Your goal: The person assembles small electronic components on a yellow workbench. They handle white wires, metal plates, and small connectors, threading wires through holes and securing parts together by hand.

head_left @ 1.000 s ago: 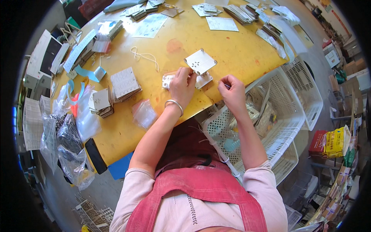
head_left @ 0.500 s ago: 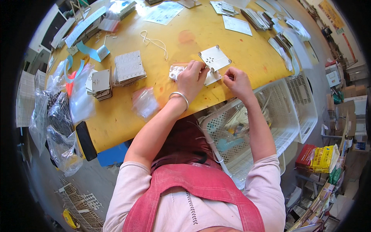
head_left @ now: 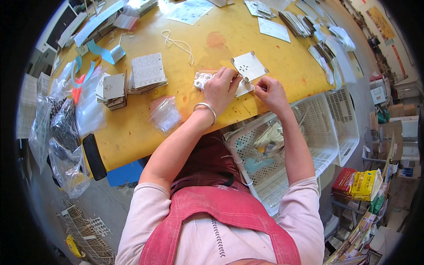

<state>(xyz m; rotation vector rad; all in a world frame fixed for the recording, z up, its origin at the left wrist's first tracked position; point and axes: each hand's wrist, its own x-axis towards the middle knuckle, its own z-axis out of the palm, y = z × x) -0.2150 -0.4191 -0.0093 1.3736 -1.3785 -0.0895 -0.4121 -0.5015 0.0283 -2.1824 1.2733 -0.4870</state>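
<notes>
My left hand (head_left: 219, 90), with a silver bangle at the wrist, has its fingers bent and closed on the edge of a small white board (head_left: 244, 89). Just beyond the fingertips lies a square white panel (head_left: 249, 66) with a cut-out pattern and dark round corners. My right hand (head_left: 271, 94) is closed in a pinch at the board's right side; whatever sits between its fingertips is too small to make out. Partly covered by my left hand, a small clear bag of white rings (head_left: 202, 80) rests on the yellow table (head_left: 145, 126).
Left of my hands stand stacks of thin boards (head_left: 148, 70) and a pile of small clear bags (head_left: 165, 115). A white cord (head_left: 179, 44) lies farther back. White plastic baskets (head_left: 322, 128) stand below the table's right edge. Larger plastic bags (head_left: 68, 145) hang at the left edge.
The whole view has shifted slightly. Both hands stay at nearly the same spot by the small white board, with fingers still closed.
</notes>
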